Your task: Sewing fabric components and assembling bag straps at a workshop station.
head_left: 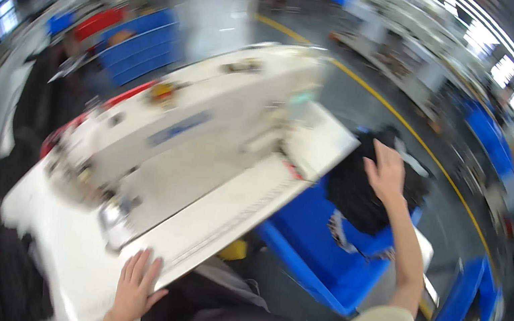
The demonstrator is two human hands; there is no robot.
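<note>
A white industrial sewing machine [208, 125] stands on a white sewing table [234, 218] in front of me. My left hand [138, 283] lies flat at the table's near edge, fingers outstretched and nothing in it, close to the machine's needle end. To the right, my right arm reaches out over a blue bin [322, 260]. Dark cloth pieces [365, 202] are heaped in its far part, some with a patterned strip. Above that heap is my right hand [387, 172], thumb and fingers apart, holding nothing visible. Blur hides whether it touches the cloth.
More black cloth [10, 275] lies at the table's left end. A dark cloth [211, 313] covers my lap. Beyond the machine stand blue crates [136, 48]. A yellow floor line [412, 129] curves past the bin, and another blue bin [462, 297] is at the right.
</note>
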